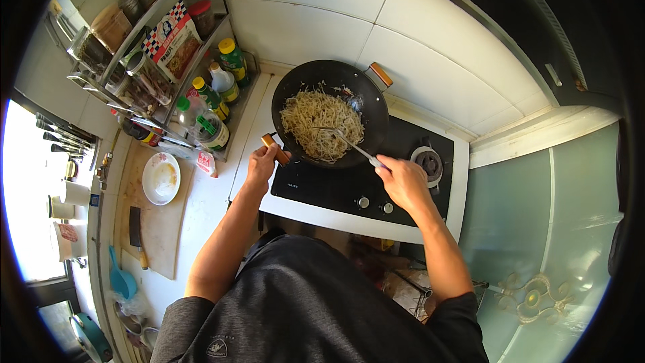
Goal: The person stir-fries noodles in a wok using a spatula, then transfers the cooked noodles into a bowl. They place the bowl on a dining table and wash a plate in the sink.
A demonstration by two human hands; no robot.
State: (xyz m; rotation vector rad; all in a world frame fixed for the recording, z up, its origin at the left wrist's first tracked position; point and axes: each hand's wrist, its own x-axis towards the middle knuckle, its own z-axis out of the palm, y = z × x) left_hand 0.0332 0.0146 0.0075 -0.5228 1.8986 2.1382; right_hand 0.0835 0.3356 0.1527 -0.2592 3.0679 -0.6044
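A black wok (370, 106) with two wooden-gripped side handles stands on the left part of a black glass gas hob (322, 186). Pale shredded food (317, 121), strand-like, fills much of its bottom. My left hand (263, 162) is closed around the near-left wooden handle (275, 149). In my right hand (403, 179) is the grip of a metal spatula (355, 146); its head lies in the strands, partly covered by them. Right of the wok, a second burner (427, 161) is uncovered. Two control knobs (363, 202) sit at the hob's near edge.
A metal rack (221, 7) with jars and bottles stands at the left by the tiled wall. Below it, a cutting board (166, 232) carries a white plate (161, 178) and a cleaver (135, 227). A blue ladle-like scoop (122, 282) lies beside the board. Frosted glass panels (514, 212) bound the right side.
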